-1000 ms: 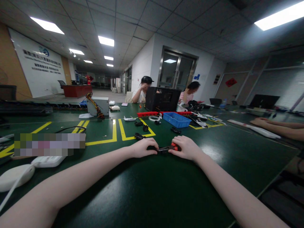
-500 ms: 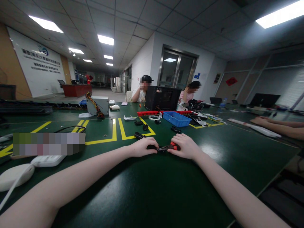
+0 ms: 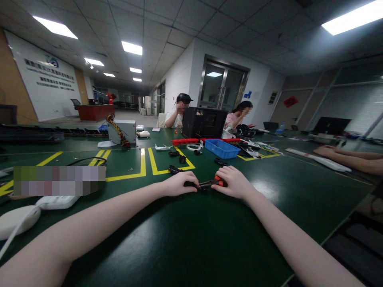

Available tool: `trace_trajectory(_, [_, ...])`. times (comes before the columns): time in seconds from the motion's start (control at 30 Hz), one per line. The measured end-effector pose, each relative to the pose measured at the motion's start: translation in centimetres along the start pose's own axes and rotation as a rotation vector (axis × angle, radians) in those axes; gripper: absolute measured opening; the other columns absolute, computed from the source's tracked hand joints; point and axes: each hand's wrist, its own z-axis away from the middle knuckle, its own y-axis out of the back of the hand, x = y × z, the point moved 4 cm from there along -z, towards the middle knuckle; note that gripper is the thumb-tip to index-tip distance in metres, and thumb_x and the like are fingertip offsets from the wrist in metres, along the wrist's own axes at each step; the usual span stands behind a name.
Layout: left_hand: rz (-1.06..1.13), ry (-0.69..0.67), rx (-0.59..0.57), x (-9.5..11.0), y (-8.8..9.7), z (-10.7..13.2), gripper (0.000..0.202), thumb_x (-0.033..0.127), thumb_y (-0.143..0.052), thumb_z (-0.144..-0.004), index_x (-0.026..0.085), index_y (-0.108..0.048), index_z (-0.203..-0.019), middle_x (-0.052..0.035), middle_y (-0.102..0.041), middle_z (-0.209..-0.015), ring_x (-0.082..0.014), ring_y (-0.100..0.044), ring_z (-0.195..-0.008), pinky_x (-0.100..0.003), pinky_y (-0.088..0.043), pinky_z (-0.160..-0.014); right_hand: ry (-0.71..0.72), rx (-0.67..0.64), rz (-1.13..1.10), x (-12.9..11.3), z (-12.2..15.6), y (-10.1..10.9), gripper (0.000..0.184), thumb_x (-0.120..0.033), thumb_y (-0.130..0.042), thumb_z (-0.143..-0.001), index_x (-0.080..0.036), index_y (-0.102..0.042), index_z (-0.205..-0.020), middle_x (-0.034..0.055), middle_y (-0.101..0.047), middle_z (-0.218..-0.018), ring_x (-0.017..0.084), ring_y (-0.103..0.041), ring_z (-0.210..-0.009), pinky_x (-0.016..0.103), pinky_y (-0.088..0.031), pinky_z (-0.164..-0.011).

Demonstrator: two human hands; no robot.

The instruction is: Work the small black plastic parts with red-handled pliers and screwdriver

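My right hand [image 3: 235, 182] is closed round the red handles of a pair of pliers [image 3: 213, 183], whose metal jaws point left. A small black part [image 3: 190, 184] sits in the fingers of my left hand [image 3: 179, 183], at the tips of the jaws; its exact kind does not show. The jaws meet or nearly meet it, and a dark bit hangs just below. Both hands are low over the green table [image 3: 185, 243]. Just beyond my left hand lies a black piece [image 3: 174, 169], with smaller black pieces [image 3: 182, 159] behind it.
A blue tray [image 3: 221, 149] stands beyond my hands, before a red strip [image 3: 184, 141] and a black computer case [image 3: 204, 122]. A power supply [image 3: 122, 132] with cables stands at back left, a white power strip [image 3: 60, 201] at left. Two people sit opposite; another person's arms [image 3: 347, 154] rest at right.
The pliers' jaws look slightly more apart and my hands have barely shifted. Across the table, the person on the right has raised a hand to the head.
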Motion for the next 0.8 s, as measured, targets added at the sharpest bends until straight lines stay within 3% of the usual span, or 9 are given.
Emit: trace_trajectory(0.8, [0.010, 0.000, 0.007, -0.09, -0.07, -0.06, 0.015, 0.022, -0.064, -0.085, 0.018, -0.068, -0.099, -0.0074, -0.061, -0.107, -0.0193, -0.059, -0.100, -0.033, -0.046, -0.092, -0.020, -0.052, -0.024, -0.02, -0.05, -0.21, 0.038, -0.054, -0.048, -0.087, -0.020, -0.052, -0.071, 0.0036, -0.057, -0.073, 0.017, -0.050, -0.069, 0.031, -0.031, -0.067])
